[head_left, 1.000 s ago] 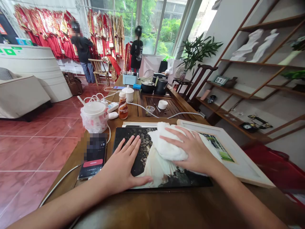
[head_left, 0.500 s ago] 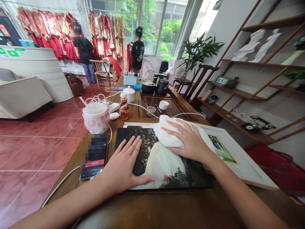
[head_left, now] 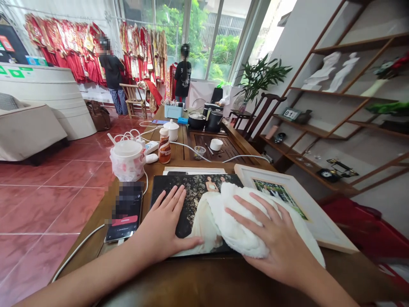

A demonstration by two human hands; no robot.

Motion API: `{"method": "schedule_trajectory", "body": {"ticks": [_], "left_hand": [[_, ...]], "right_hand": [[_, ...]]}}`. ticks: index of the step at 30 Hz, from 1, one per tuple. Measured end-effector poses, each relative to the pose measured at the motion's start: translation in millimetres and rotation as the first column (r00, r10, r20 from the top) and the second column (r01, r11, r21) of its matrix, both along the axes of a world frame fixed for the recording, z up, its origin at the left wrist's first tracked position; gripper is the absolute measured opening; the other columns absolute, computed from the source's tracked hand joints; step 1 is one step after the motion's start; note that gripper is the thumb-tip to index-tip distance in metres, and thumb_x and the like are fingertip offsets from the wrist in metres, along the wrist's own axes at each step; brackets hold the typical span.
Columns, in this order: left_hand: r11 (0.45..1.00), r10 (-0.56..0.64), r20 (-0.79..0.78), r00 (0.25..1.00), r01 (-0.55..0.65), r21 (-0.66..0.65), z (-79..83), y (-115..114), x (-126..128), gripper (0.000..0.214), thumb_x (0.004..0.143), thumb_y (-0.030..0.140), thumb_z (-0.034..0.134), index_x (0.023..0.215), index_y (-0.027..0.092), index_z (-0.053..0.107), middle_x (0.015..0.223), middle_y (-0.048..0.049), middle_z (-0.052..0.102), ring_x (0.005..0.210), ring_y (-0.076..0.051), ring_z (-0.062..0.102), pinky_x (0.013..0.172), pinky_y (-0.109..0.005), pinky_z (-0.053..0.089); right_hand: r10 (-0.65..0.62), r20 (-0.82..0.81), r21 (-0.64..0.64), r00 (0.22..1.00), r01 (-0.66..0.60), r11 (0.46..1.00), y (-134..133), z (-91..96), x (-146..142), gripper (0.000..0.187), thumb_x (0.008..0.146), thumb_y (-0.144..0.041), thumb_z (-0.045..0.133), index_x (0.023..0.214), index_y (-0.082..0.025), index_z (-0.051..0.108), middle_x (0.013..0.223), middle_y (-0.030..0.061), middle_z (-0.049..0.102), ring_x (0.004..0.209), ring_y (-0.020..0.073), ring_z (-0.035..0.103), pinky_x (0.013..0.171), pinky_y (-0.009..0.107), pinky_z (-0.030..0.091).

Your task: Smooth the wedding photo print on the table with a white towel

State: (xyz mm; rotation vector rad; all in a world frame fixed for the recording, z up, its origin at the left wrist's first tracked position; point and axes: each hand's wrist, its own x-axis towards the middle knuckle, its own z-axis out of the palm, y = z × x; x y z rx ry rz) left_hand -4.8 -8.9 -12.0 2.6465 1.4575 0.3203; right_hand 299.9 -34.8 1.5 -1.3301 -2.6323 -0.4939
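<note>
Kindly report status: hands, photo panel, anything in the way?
Left hand spread on photo panel. Right hand on white cloth, covering panel's right side. Framed picture at right, partly hidden.

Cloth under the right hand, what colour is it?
The cloth under the right hand is plain white; it shows best in the head view.

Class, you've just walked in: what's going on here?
A person's left hand lies flat on a dark, rectangular photo panel. The right hand, fingers spread, rests on a bunched white fluffy cloth on the panel's right side. A pale wooden-framed picture lies to the right, a black phone to the left.
</note>
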Motion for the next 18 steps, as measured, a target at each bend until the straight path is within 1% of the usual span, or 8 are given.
{"method": "schedule_trajectory", "body": {"ticks": [3,6,10,14,18], "left_hand": [[0.999,0.038,-0.033,0.999,-0.037,0.032,0.1,-5.9,4.1,0.11,0.082,0.085,0.032,0.151,0.0,0.026,0.157,-0.0181,0.018,0.146,-0.036,0.02,0.117,-0.054,0.024],[0.996,0.07,-0.068,0.995,-0.065,0.065,4.2,-11.3,6.6,0.107,0.083,0.082,0.032,0.149,-0.003,0.031,0.155,-0.0208,0.022,0.144,-0.037,0.026,0.115,-0.055,0.026],[0.989,0.105,-0.084,0.991,-0.095,0.117,13.7,-13.7,5.7,0.097,0.086,0.077,0.035,0.145,0.001,0.041,0.152,-0.0213,0.033,0.139,-0.038,0.037,0.11,-0.054,0.033],[0.985,0.091,-0.056,0.994,-0.082,0.152,19.4,-13.1,2.9,0.084,0.088,0.069,0.041,0.14,0.004,0.05,0.147,-0.0206,0.045,0.129,-0.038,0.048,0.104,-0.052,0.038],[0.984,0.047,0.017,0.999,-0.049,0.174,21.8,-11.3,0.7,0.067,0.09,0.057,0.047,0.134,0.007,0.056,0.135,-0.0177,0.057,0.119,-0.035,0.053,0.102,-0.052,0.039]], "right_hand": [[-0.015,0.004,-0.001,1.0,0.015,1.0,6.1,1.5,0.4,0.077,0.076,-0.045,0.061,0.148,-0.044,0.032,0.16,-0.0049,0.025,0.14,0.0409,0.028,0.102,0.062,0.027],[-0.009,-0.005,-0.028,1.0,0.009,1.0,18.9,4.1,-1.9,0.076,0.077,-0.045,0.061,0.147,-0.046,0.032,0.159,-0.0059,0.025,0.139,0.0393,0.03,0.103,0.062,0.027],[-0.008,-0.022,-0.067,1.0,0.006,0.998,39.1,5.6,-2.8,0.074,0.077,-0.043,0.062,0.146,-0.047,0.034,0.158,-0.006,0.029,0.139,0.0382,0.031,0.102,0.063,0.029],[-0.016,-0.032,-0.069,0.999,0.013,0.998,59.9,4.8,2.6,0.069,0.079,-0.042,0.061,0.144,-0.045,0.039,0.157,-0.0048,0.032,0.14,0.0364,0.03,0.102,0.062,0.03],[-0.008,-0.032,-0.073,0.999,0.005,0.997,77.1,5.7,5.4,0.065,0.081,-0.046,0.06,0.143,-0.044,0.041,0.156,-0.0033,0.034,0.139,0.0363,0.031,0.101,0.062,0.031]]}}
